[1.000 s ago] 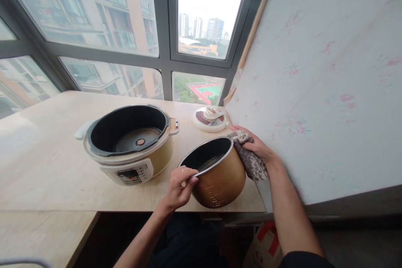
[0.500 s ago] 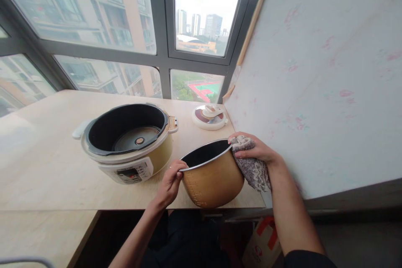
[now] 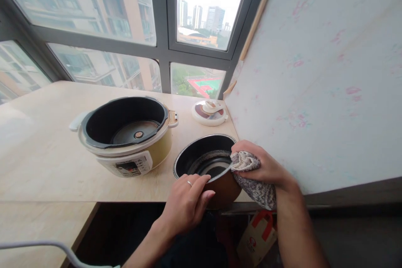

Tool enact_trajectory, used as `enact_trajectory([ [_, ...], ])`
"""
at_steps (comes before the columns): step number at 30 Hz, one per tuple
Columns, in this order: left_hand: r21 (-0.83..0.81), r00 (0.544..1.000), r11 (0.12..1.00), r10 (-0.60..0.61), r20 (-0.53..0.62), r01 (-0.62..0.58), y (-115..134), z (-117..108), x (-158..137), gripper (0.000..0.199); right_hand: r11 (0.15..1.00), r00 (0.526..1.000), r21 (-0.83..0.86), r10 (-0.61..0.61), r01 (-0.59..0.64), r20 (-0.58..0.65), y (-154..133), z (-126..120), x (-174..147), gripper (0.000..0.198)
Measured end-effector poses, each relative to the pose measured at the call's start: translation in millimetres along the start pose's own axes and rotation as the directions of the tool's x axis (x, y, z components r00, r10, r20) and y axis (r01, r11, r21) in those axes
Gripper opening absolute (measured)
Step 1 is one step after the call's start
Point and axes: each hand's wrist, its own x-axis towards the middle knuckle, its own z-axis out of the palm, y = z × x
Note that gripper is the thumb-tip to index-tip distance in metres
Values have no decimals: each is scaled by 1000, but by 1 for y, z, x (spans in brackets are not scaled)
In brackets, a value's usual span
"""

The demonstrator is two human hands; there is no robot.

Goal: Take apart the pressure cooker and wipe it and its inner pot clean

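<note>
A round inner pot (image 3: 205, 160), dark inside and golden brown outside, sits at the near edge of a pale wooden counter (image 3: 40, 150), close to its right corner. Its opening faces up toward the camera, showing a dark base and a thin metal rim.

The left hand (image 3: 187, 201) meets the pot's rim at about 6 o'clock. Its fingers are curled over the near edge, gripping it, and a ring shows on one finger. The right hand (image 3: 264, 166) is at the rim at about 3 o'clock, fingers closed around a bunched speckled grey cloth (image 3: 256, 184). The cloth is pressed against the rim, and its loose end hangs down past the counter edge beside the pot's outer wall.

At about 9 to 10 o'clock from the pot, just beside it, stands an electric cooker body (image 3: 125, 136), cream and yellow with a black hollow interior, a heating plate at its centre and a control panel on its front. At 12 o'clock, farther back by the window, lies a small round white lid (image 3: 210, 113) with a dark reddish ring.

A pale wall panel (image 3: 314, 75) with faint pink marks rises at the right. Large windows (image 3: 132, 16) behind the counter show apartment blocks and a sports court. Below the counter, a paper bag (image 3: 256, 238) with red handles stands at about 5 o'clock.
</note>
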Motion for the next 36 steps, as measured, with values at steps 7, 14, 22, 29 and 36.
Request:
enact_trajectory([
  [7, 249, 990, 964, -59, -127, 89, 24, 19, 27, 30, 987, 993, -137, -92, 82, -71, -17, 13, 1, 29],
  [14, 311, 857, 922, -40, -514, 230, -6, 37, 41, 54, 891, 849, -454, -224, -21, -478, -50, 71, -3, 44],
  [22, 91, 835, 955, -196, -515, 281, -25, 35, 46, 56, 888, 847, -458, -263, 26, -462, -39, 74, 5, 54],
  [29, -194, 778, 899, -437, -452, 392, -42, 26, 44, 62, 956, 876, -263, -233, 128, -423, 13, 29, 23, 50],
  [36, -493, 609, 729, -677, -414, 475, -57, 34, 29, 56, 943, 961, 313, 187, -117, -204, 89, 0, 40, 37],
])
